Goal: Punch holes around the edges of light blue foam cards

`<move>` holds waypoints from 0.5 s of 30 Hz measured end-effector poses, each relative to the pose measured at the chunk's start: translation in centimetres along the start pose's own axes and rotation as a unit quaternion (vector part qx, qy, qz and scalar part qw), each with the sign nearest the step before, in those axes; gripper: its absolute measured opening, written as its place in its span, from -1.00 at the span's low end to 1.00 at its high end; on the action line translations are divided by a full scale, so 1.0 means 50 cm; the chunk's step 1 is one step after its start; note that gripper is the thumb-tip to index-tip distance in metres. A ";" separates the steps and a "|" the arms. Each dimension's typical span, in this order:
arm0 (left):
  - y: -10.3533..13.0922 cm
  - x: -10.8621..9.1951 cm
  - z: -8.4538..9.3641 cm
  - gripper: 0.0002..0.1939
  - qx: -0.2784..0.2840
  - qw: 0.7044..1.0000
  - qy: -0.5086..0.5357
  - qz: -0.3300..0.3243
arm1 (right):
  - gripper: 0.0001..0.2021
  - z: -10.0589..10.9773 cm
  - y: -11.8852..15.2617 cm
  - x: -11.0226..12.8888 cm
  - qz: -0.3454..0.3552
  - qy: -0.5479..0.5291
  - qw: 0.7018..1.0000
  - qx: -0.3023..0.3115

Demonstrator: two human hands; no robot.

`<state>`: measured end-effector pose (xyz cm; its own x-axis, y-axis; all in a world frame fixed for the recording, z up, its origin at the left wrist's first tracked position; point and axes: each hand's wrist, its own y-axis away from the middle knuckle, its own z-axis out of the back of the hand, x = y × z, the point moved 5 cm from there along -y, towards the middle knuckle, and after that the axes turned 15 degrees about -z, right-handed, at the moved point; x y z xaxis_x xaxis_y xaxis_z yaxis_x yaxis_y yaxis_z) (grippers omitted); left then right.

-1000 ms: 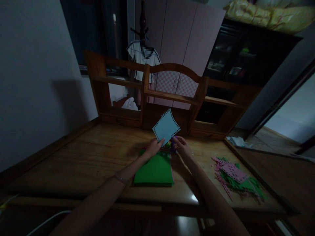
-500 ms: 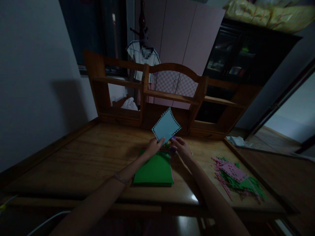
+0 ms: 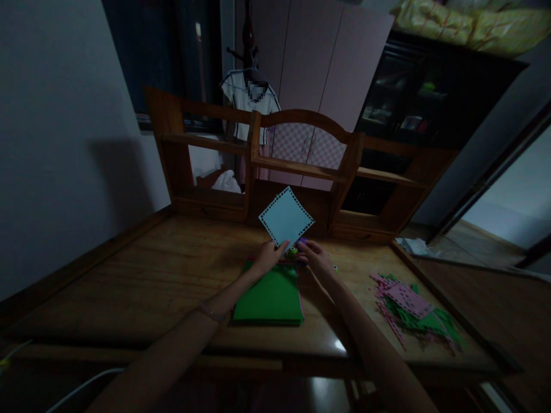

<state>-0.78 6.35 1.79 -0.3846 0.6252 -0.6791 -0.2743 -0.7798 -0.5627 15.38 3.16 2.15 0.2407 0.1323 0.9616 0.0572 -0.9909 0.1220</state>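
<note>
My left hand (image 3: 267,256) pinches the lower corner of a light blue sheet of paper (image 3: 286,218), thumb on its face. The sheet is held up like a diamond, and small dark cut-out shapes line its edges. Close beside that corner, my right hand (image 3: 316,256) has its fingers closed on a small purple object (image 3: 302,244), mostly hidden by the fingers; its kind is unclear. Between the hands, a small green and white item (image 3: 293,251) shows, too small to name. Beneath my left hand lies a stack of green paper (image 3: 270,298) on the wooden desk (image 3: 172,275).
A pile of pink and green paper scraps (image 3: 419,312) lies on the right side of the desk, with a pink punched sheet (image 3: 408,300) on top. Wooden shelves (image 3: 301,169) rise along the back edge. A white cable (image 3: 86,383) runs at the lower left.
The blue sheet has turned and shifted slightly left, now facing me more squarely. My right hand stays close to its lower corner, still closed on the purple object.
</note>
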 end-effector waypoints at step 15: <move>0.001 -0.011 -0.010 -0.50 0.024 0.999 0.043 -0.024 | -0.66 0.009 -0.006 -0.002 -0.021 0.003 0.999 -0.025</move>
<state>-0.14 5.96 1.89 -0.2942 0.6605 -0.6908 -0.3334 -0.7483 -0.5735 15.79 3.47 1.91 0.2332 0.1740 0.9567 0.0191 -0.9845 0.1744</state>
